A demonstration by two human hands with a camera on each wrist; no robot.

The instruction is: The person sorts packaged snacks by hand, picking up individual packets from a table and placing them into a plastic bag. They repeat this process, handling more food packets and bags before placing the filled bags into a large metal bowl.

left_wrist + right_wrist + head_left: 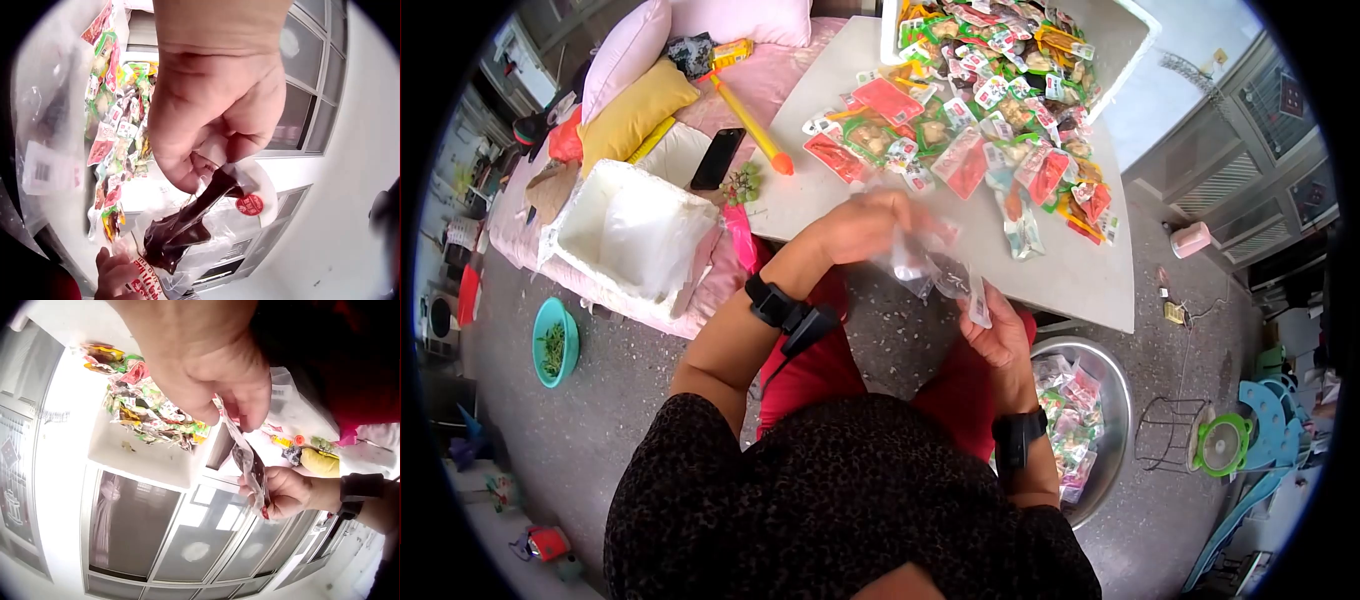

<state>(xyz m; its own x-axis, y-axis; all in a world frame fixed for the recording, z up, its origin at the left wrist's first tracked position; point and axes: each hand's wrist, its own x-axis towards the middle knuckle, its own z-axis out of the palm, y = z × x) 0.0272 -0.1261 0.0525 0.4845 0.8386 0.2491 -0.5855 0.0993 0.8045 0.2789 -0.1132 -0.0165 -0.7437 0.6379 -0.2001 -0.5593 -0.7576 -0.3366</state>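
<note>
Both hands are pinching one clear snack packet [930, 268] with dark filling, holding it over the lap [810, 375] just off the counter [1060, 280]. The left hand [862, 225] is gripping its upper end at 10 o'clock, the right hand [1000, 335] its lower end at 4 o'clock. Pinching the film ends, clear of the filling, is probably giving the steadiest hold. The counter edge is lying close at 12 o'clock and a steel basin [1118, 395] at 4 o'clock, so open room is lying toward 6 o'clock.
</note>
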